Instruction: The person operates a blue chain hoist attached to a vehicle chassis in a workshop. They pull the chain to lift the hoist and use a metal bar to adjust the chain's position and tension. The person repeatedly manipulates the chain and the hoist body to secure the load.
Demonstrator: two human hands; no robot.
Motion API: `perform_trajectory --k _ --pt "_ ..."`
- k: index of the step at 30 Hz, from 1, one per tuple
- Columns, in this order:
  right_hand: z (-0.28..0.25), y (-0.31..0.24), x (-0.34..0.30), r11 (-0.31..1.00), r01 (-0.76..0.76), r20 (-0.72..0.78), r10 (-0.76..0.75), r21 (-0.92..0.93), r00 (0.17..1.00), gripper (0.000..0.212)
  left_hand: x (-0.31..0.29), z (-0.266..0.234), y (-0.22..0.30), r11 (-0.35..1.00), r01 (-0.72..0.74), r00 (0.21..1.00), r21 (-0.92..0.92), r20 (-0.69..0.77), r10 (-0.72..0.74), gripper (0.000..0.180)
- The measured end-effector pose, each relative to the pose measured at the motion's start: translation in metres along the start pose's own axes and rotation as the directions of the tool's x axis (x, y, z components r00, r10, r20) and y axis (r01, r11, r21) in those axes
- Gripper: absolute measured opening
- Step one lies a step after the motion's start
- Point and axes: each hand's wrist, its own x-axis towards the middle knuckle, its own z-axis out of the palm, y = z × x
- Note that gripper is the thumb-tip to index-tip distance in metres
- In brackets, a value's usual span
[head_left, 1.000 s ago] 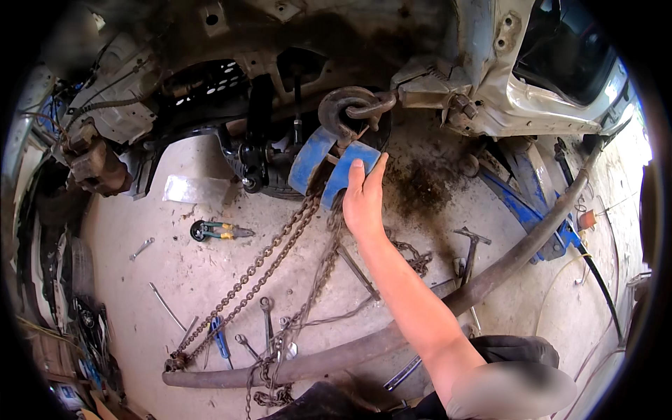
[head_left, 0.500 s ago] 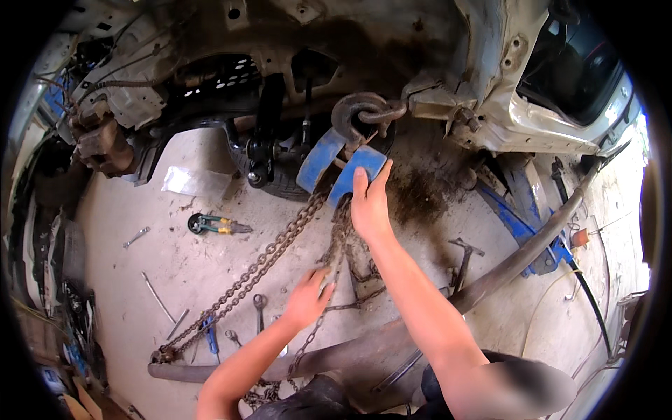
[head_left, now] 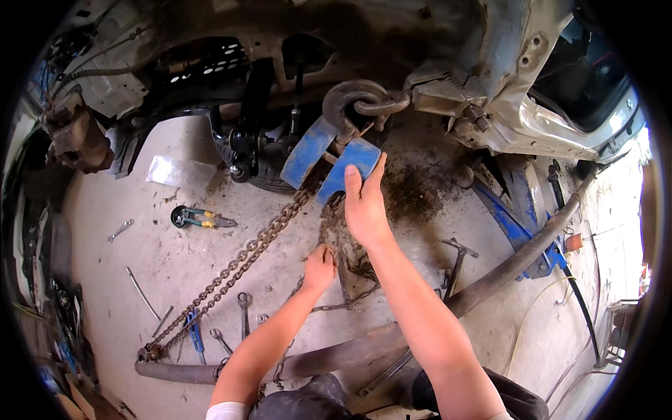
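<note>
A worn blue chain hoist (head_left: 348,172) hangs tilted by its rusty hook (head_left: 336,105), which is linked to a thick shackle (head_left: 383,105) under the vehicle body. My right hand (head_left: 367,213) is wrapped round the hoist's right-hand blue cover, thumb on its face. Lower and to the left, my left hand (head_left: 321,269) is closed on the thin chain hanging below the hoist. From the hoist a double run of heavier chain (head_left: 246,257) stretches down left to the end of a long rusty pipe (head_left: 329,358).
Pliers (head_left: 210,218), a tape roll, wrenches (head_left: 243,313) and a hammer (head_left: 458,260) lie on the concrete floor. A blue jack (head_left: 514,217) stands at right beneath the door sill. A dark oily stain spreads beside the hoist. The pipe crosses the floor near my knees.
My left hand has moved up toward the hoist and its fingers have closed on the thin chain. My right hand keeps its grip on the cover. The view has shifted slightly.
</note>
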Motion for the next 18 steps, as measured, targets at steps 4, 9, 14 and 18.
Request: perform_trajectory --k 4,9,14,18 --pt "0.002 0.005 0.002 1.000 -0.011 -0.078 0.009 -0.023 0.997 0.074 -0.073 -0.053 0.005 0.993 -0.078 0.997 0.085 0.022 0.077 0.029" --pt "-0.001 -0.013 0.004 0.994 -0.103 -0.039 0.104 0.048 0.994 0.075 -0.237 -0.158 -0.031 0.743 0.108 0.989 0.660 -0.147 -0.013 0.021" --pt "-0.003 -0.028 -0.001 0.994 -0.106 -0.062 0.108 0.032 0.992 0.075 -0.425 -0.289 -0.090 0.521 0.564 0.816 0.641 -0.528 -0.233 0.022" --pt "0.003 -0.007 0.006 0.995 -0.060 -0.095 0.068 0.083 0.993 0.072 -0.566 -0.374 -0.090 0.096 0.863 0.489 0.497 -0.768 -0.413 0.032"
